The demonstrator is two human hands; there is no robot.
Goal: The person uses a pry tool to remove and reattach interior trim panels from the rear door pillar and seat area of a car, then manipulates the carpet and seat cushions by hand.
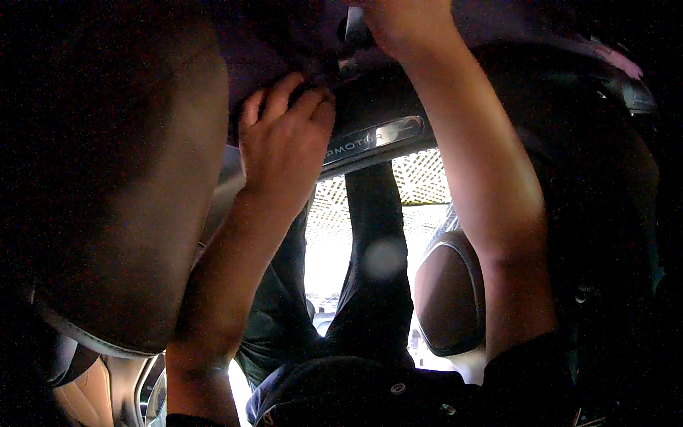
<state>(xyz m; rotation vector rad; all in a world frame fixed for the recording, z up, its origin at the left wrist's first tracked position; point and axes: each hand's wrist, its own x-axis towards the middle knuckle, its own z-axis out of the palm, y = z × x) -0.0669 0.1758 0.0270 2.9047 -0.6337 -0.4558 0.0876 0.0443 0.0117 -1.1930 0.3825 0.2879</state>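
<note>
My left hand (288, 132) rests on dark carpet-like lining (267, 50) just inside a car's door opening. Its fingers are bent and a little apart, with the tips lost in shadow; no held object shows. At the top edge is my right hand (402, 25), its fingers cut off by the frame. Beside it sits a small pale grey piece (353, 27), whose kind I cannot make out. Between my forearms runs the door sill with a shiny sill plate (377, 137).
A large brown seat (156, 185) fills the left side, close to my left arm. Below the sill, my legs (373, 235) stand on bright, perforated flooring (420, 178). A dark, rounded door panel part (449, 295) lies beside my right arm. The far right is deep in shadow.
</note>
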